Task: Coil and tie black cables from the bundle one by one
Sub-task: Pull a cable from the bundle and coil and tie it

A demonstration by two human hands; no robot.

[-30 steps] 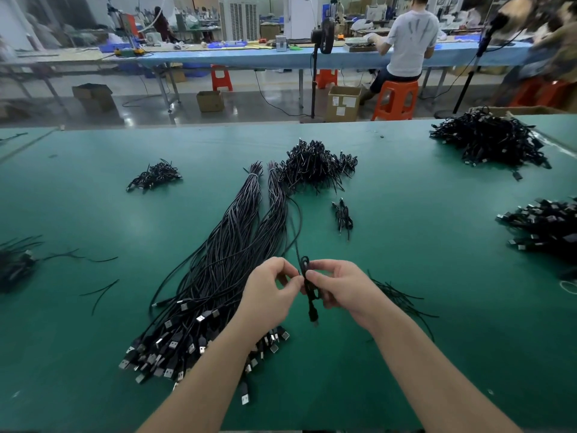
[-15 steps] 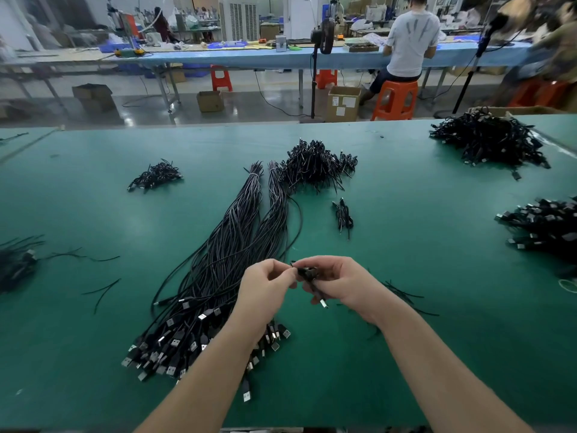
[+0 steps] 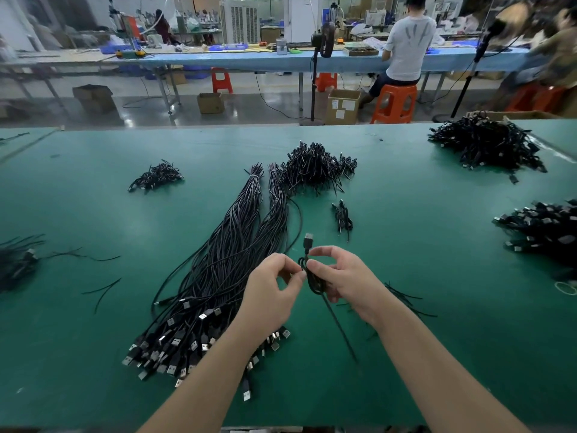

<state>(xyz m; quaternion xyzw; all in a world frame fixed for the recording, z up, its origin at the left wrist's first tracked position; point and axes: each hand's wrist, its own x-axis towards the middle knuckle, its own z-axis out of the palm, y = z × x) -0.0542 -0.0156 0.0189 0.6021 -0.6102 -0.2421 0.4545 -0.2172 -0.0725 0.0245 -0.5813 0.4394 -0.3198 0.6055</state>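
Two long bundles of black cables lay on the green desk, their long axis running from the plug ends near the left forearm up and away toward a far pile of coiled ones. The bundles sat to the left of both hands, so the left hand was the nearer one for drawing out another cable.

Above the desk, between the hands and just right of the bundles, hung the one cable being worked. Its small coil stood roughly upright, the plug pointing up and away and a loose tail trailing down toward the person. The right hand curled around the coil from the right, thumb and fingers holding it. The left hand pinched at the coil's upper left edge, fingers bent; what exactly it pinched was too small to tell.

Judging by the free tail, the tie was not yet finished, and the wrap would have to go across the coil's upright axis.
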